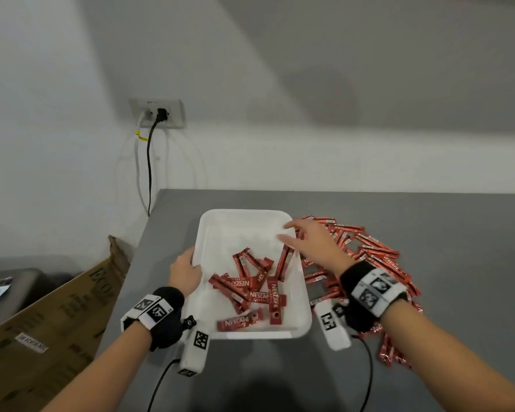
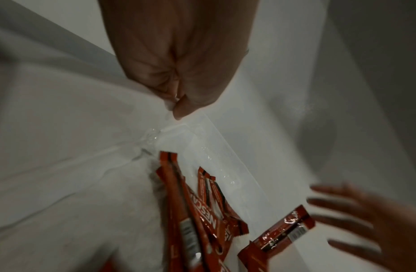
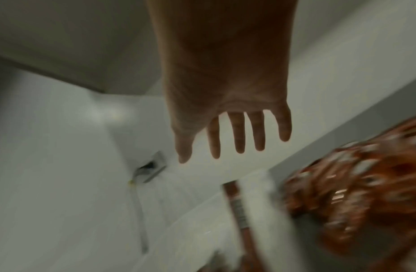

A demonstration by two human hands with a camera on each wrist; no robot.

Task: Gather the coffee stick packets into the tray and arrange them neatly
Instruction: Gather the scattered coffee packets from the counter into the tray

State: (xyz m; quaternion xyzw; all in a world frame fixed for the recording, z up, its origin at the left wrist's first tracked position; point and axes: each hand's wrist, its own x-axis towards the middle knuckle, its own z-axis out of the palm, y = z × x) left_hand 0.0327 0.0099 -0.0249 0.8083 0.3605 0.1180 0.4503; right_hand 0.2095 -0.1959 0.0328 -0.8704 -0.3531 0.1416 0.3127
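Observation:
A white tray sits on the grey table with several red coffee stick packets lying crossed in its near half. My left hand pinches the tray's left rim, thumb over the edge. My right hand hovers over the tray's right edge with fingers straight and spread, holding nothing. A big loose heap of packets lies on the table right of the tray, partly hidden by my right wrist. The right wrist view is blurred.
The grey table ends at its left edge beside a cardboard box. A wall socket with cables hangs on the white wall behind. Cables from my wrist cameras trail over the table's near part.

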